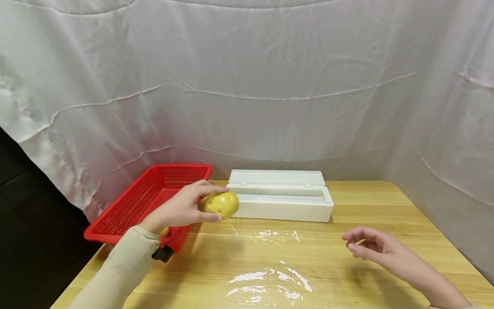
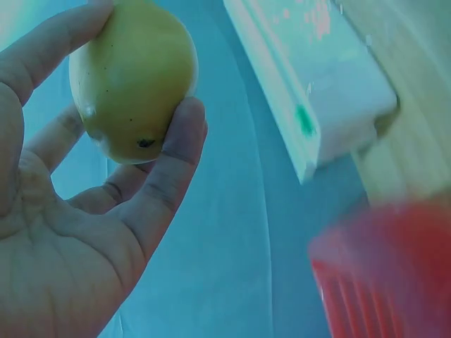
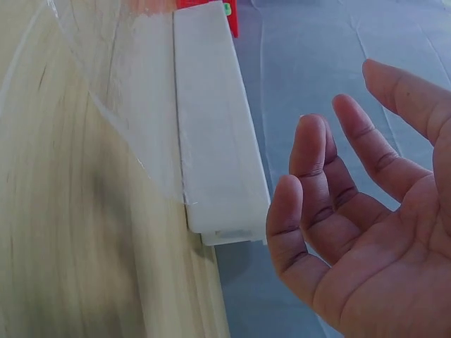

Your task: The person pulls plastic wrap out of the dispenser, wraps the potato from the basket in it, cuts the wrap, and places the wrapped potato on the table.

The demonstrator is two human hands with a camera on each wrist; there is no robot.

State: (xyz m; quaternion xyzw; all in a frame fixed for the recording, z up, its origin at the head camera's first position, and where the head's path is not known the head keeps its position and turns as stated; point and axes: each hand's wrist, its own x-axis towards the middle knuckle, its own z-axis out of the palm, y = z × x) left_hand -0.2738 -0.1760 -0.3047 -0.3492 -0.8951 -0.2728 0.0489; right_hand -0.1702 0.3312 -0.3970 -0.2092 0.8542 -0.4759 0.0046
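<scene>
My left hand point(image 1: 180, 207) grips a yellow potato point(image 1: 227, 204) between thumb and fingers, holding it up above the table beside the red basket. In the left wrist view the potato point(image 2: 137, 77) shows small dark eyes on its skin. My right hand point(image 1: 382, 249) hovers over the right side of the table with fingers loosely bent and nothing in them. Between the two hands a shiny sheet of clear plastic wrap point(image 1: 266, 281) lies spread on the table, reaching back to a white wrap dispenser box point(image 1: 281, 211) whose lid point(image 1: 277, 177) stands raised.
At the left stands a red perforated basket point(image 1: 115, 210); a small part of something yellow point(image 1: 165, 232) shows in it behind the left wrist. The wooden table point(image 1: 362, 201) ends at a pale curtain point(image 1: 281, 124) behind and on the right.
</scene>
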